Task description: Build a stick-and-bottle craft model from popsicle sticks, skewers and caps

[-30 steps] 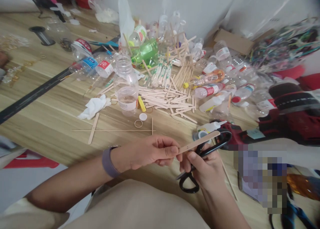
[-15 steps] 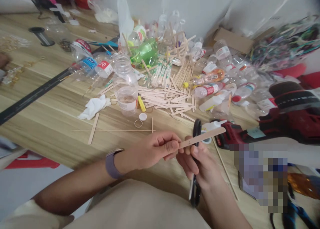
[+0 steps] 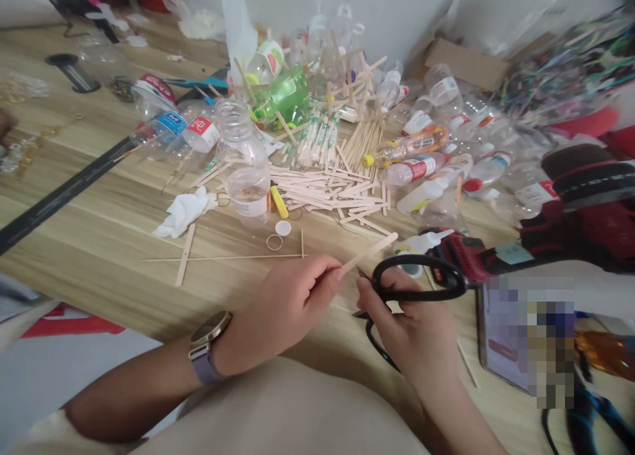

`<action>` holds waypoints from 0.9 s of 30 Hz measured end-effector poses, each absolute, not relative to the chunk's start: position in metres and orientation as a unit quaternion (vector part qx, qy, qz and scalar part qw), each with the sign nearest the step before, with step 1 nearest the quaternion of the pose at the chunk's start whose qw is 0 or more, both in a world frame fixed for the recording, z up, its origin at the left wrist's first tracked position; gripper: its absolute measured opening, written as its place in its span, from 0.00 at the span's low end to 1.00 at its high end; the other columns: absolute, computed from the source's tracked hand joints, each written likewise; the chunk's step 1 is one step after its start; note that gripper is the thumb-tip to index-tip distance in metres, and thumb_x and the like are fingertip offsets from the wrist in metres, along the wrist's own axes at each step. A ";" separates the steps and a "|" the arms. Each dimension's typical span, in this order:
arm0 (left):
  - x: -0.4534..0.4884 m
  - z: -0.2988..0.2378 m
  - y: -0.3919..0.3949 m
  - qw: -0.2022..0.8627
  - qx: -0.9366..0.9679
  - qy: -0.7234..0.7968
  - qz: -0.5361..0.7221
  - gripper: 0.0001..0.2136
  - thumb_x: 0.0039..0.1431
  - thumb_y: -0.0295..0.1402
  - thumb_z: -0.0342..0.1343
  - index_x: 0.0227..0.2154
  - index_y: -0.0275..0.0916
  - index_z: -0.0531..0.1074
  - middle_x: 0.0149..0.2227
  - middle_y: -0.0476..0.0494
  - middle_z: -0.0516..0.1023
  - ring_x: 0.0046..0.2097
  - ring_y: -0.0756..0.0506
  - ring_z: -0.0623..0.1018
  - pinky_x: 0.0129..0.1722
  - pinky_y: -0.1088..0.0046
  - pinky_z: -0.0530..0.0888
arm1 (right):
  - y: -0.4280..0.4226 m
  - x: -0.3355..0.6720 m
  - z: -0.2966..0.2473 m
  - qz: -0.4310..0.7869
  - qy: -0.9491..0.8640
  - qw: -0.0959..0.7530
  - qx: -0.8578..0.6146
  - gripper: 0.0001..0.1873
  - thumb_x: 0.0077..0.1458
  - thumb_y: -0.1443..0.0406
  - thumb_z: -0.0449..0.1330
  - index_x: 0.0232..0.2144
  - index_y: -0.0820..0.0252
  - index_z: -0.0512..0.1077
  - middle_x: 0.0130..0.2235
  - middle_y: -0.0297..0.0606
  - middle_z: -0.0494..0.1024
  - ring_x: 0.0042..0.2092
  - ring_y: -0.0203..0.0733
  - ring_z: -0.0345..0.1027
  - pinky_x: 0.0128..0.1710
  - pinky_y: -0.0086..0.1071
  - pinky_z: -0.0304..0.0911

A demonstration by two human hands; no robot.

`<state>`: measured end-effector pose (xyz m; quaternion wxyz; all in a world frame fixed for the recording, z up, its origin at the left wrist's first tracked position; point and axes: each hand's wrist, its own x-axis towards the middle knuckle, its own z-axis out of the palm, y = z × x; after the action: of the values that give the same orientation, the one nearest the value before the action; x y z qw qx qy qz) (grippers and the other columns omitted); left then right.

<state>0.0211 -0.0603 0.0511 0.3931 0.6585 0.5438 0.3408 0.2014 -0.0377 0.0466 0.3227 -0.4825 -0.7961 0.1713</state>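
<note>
A flat wooden craft stick point(image 3: 373, 252) is pinched in my left hand point(image 3: 292, 309), its rounded end pointing up to the right. My right hand point(image 3: 414, 329) is closed on black-handled scissors point(image 3: 421, 295), whose blades are mostly hidden by the fingers; a dark tip shows close to the stick. Left of my hands, a thin skewer point(image 3: 233, 258) lies on the table, crossed by another craft stick point(image 3: 185, 256) near its left end and a short thin stick point(image 3: 302, 243) near its right end. A wooden ring point(image 3: 274, 243) and a white cap point(image 3: 282, 228) lie above the skewer.
A heap of craft sticks point(image 3: 322, 189) spreads ahead. A cut clear bottle point(image 3: 247, 190) stands beside a crumpled tissue point(image 3: 186, 211). Several plastic bottles point(image 3: 419, 168) lie at the back right. A red-black power tool point(image 3: 560, 233), a glue bottle point(image 3: 421, 242) and a phone point(image 3: 506, 349) are at right.
The scissors have turned in my right hand from upright to lying across it, handles now to the right. My left hand has rolled over, with the craft stick drawn left and tilted more steeply.
</note>
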 end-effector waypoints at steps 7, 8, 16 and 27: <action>0.023 0.050 -0.063 0.316 0.699 0.563 0.309 0.13 0.68 0.35 0.44 0.30 0.38 0.68 0.25 0.51 0.70 0.28 0.51 0.69 0.28 0.74 0.60 | -0.037 0.200 0.048 0.139 -0.812 0.302 -0.480 0.17 0.60 0.62 0.55 0.20 0.57 0.60 0.19 0.31 0.69 0.21 0.33 0.61 0.20 0.27 0.54; 0.024 0.050 -0.063 0.305 0.706 0.563 0.301 0.13 0.68 0.34 0.44 0.29 0.38 0.68 0.25 0.51 0.71 0.28 0.50 0.69 0.28 0.74 0.61 | -0.037 0.200 0.048 0.136 -0.813 0.302 -0.480 0.18 0.60 0.62 0.56 0.19 0.57 0.60 0.19 0.31 0.70 0.21 0.33 0.61 0.20 0.26 0.54; 0.022 0.046 -0.063 0.262 0.776 0.518 0.246 0.10 0.68 0.34 0.46 0.40 0.37 0.70 0.37 0.44 0.78 0.40 0.44 0.76 0.39 0.69 0.69 | -0.035 0.207 0.038 -0.005 -0.863 0.291 -0.413 0.12 0.62 0.62 0.55 0.27 0.59 0.70 0.20 0.32 0.72 0.21 0.36 0.64 0.23 0.29 0.53; 0.024 0.038 -0.067 0.096 0.862 0.460 0.193 0.15 0.66 0.24 0.40 0.50 0.27 0.67 0.36 0.36 0.78 0.35 0.42 0.76 0.34 0.65 0.73 | -0.033 0.209 0.042 0.030 -0.890 0.278 -0.360 0.12 0.62 0.66 0.54 0.25 0.59 0.70 0.21 0.32 0.73 0.21 0.34 0.64 0.22 0.30 0.53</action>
<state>0.0241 -0.0673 0.0380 0.0958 0.8615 0.4599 0.1926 0.2086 -0.0329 0.0417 0.2784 -0.3596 -0.8901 0.0299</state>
